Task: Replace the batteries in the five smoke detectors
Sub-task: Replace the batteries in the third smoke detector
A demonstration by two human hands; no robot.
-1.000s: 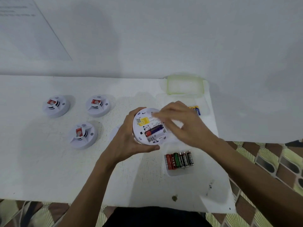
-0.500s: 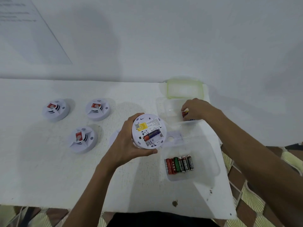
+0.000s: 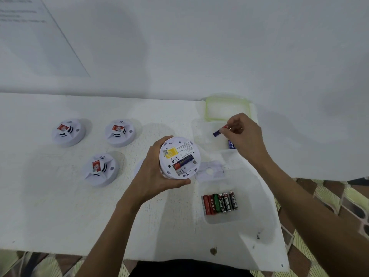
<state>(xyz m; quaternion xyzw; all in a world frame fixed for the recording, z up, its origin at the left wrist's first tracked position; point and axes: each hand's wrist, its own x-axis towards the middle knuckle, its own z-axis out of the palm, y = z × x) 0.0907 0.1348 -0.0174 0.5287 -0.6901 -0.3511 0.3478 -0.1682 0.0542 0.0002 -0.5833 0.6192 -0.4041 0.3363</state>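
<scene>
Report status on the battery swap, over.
Left hand grips round white smoke detector, back up, one purple-and-red battery seated. Right hand pinches second purple-and-red battery above clear plastic tub. Nothing between it and the detector.

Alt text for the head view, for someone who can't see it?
The left hand holds a round white smoke detector, back up, one battery fitted; the right hand pinches a purple battery above a clear plastic box. Three more detectors lie left.
</scene>
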